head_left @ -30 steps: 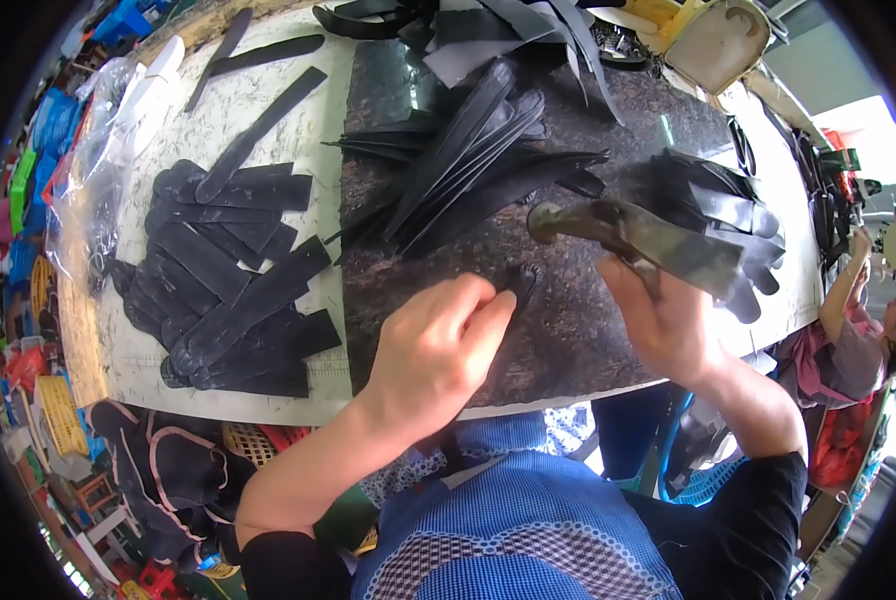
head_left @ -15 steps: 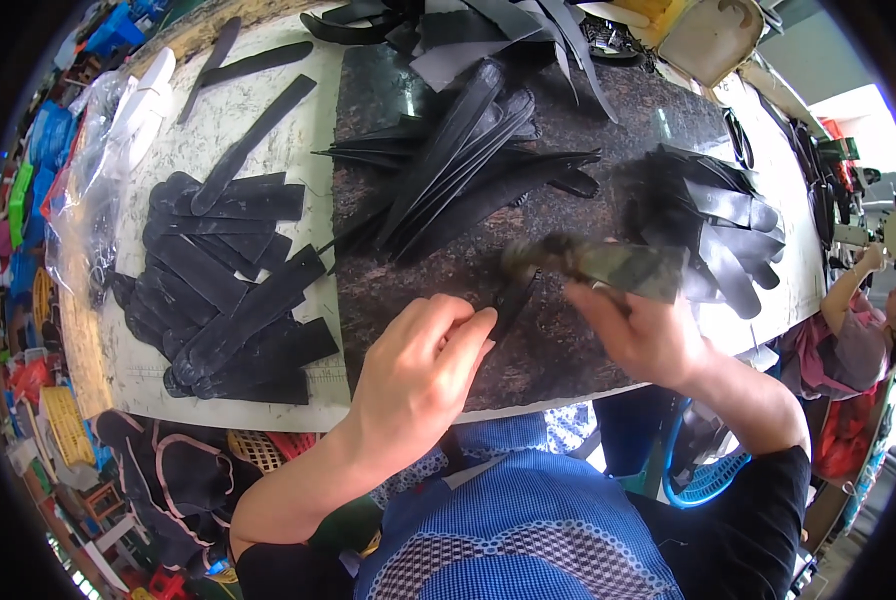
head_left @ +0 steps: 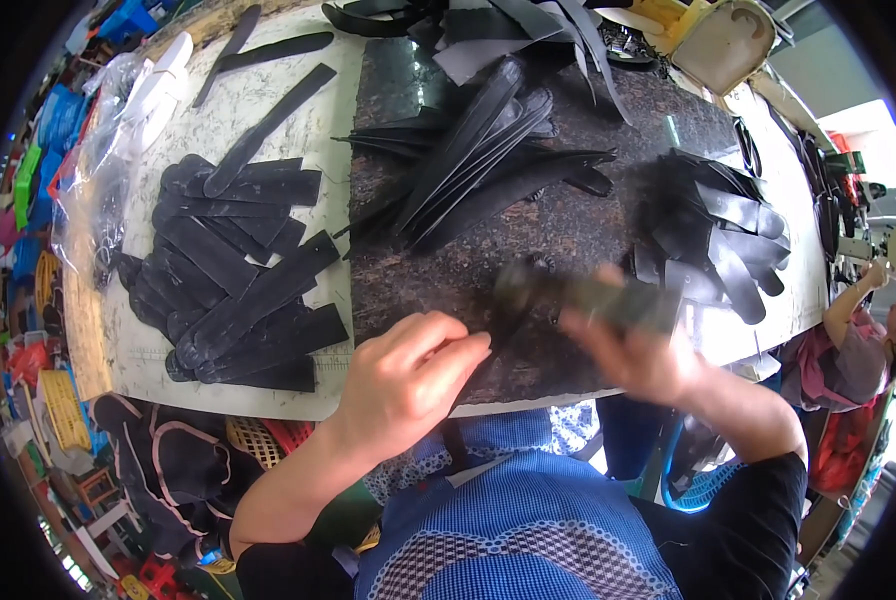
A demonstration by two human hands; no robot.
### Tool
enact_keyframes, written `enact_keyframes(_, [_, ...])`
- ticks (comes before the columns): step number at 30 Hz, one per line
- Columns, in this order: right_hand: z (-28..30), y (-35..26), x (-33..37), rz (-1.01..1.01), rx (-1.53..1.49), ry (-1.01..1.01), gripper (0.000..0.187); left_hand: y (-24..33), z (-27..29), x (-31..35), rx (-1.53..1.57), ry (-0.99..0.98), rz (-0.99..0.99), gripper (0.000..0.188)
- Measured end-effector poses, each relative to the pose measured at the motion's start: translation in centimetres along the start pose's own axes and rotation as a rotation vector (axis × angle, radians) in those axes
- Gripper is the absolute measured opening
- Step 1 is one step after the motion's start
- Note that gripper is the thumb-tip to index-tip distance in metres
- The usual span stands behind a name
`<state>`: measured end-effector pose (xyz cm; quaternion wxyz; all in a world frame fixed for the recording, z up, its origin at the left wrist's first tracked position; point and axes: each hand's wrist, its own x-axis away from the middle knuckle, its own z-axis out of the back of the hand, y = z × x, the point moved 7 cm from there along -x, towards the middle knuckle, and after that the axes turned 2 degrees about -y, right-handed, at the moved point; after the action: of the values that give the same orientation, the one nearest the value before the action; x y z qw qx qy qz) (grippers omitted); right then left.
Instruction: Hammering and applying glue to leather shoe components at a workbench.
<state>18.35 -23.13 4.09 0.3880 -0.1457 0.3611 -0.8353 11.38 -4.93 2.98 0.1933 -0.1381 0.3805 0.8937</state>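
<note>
Left hand [head_left: 408, 375]: thumb and forefinger are pinching the near end of a black strip [head_left: 511, 320], a narrow grip, the other fingers curling inward.
Black strip: it is lying on the dark slab [head_left: 423, 290], running from the left fingertips toward 1 o'clock.
Right hand [head_left: 636, 345]: sitting at 3 o'clock from the left, its grip is wrapping around a hammer-like tool [head_left: 583, 293].
Hammer-like tool: it is blurring, its rounded end pointing toward 9 o'clock above the strip; whether it is touching, I cannot tell.
Fanned stack [head_left: 468, 155]: black strips are overlapping on the slab, at 12 o'clock from the hands.
Left pile [head_left: 233, 265]: more strips are lying on the white counter [head_left: 193, 130], at 10 o'clock from the left hand.
Right pile [head_left: 723, 235]: glossy black pieces are spreading at 1 o'clock from the right hand.
</note>
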Motion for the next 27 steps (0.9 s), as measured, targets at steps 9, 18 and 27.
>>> enact_keyframes(9, [1.7,1.7,-0.5,-0.326,-0.081,0.098,0.010,-0.6,0.2,-1.4,0.076,-0.266,0.104,0.043])
enact_keyframes(18, [0.9,0.2,-1.1,-0.114,0.014,0.124,0.020,0.8,0.5,1.2,-0.116,-0.081,0.027,0.035])
enact_keyframes(27, [-1.1,-1.3,-0.8,0.045,-0.070,0.029,0.018,0.0,1.7,2.1,0.024,-0.128,0.111,0.024])
